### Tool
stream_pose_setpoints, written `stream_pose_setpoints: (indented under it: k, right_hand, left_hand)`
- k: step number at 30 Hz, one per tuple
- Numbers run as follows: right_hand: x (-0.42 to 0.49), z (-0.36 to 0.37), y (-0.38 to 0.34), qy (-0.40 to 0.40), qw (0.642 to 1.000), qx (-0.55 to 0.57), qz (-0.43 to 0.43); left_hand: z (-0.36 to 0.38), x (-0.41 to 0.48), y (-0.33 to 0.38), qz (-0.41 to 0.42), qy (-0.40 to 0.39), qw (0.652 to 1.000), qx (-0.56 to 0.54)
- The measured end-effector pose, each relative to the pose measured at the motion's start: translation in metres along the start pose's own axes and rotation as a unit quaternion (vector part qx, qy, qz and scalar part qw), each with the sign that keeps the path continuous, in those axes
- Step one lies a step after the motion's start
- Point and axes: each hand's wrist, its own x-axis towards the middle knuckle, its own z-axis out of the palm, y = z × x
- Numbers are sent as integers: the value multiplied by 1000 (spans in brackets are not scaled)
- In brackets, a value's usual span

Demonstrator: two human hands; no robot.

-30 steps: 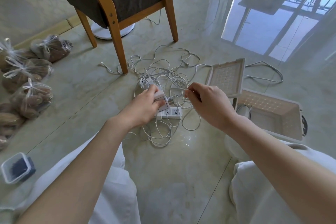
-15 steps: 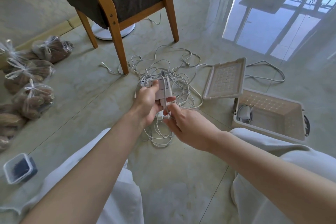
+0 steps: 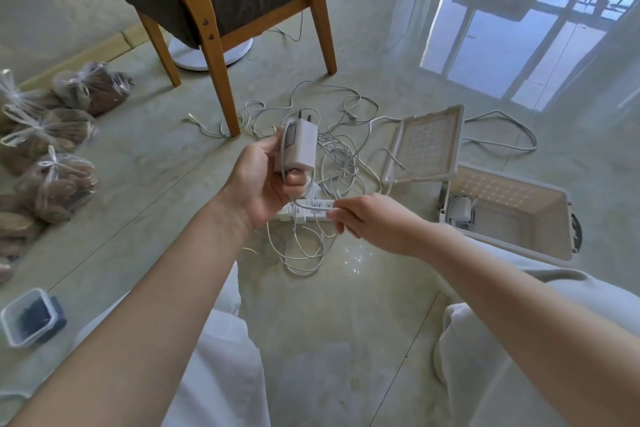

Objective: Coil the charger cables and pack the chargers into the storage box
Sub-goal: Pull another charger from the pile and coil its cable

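My left hand (image 3: 263, 184) grips a white charger block (image 3: 300, 146), held upright with its plug prongs pointing up. Its white cable (image 3: 313, 206) runs down from the block and across to my right hand (image 3: 375, 222), which pinches it just above a white power strip (image 3: 304, 213) on the floor. A tangle of white cables (image 3: 332, 156) lies on the tiles behind and below my hands. The beige storage box (image 3: 550, 218) stands open at the right with its lid (image 3: 429, 146) raised. One coiled charger (image 3: 459, 210) lies in the box's near-left corner.
A wooden chair (image 3: 214, 45) with a grey cushion stands behind the cable pile. Several clear bags (image 3: 55, 180) of brown items lie at the left. A small lidded plastic container (image 3: 29, 317) sits near my left knee. Another cable loop (image 3: 498, 135) trails behind the box.
My left hand has lifted the charger block off the pile and turned it upright. My right hand came in under the block, then drew the cable out to the right.
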Motion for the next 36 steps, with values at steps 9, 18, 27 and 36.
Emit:
stream_pose_setpoints:
  k: [9,18,27,36]
  right_hand:
    - [1,-16,13,9,998,-70,8]
    - [7,-20,20,127,989,-77,25]
    - [5,-6,-16,136,991,7,-14]
    - [-12,19,-36,52,995,-11,-89]
  left_hand:
    - [-1,-17,-9,-42,-67,888,452]
    - [-26,-13,-8,39,67,761,644]
    - [-25,6,-13,200,248,687,653]
    - [-1,19,-28,124,205,944,225]
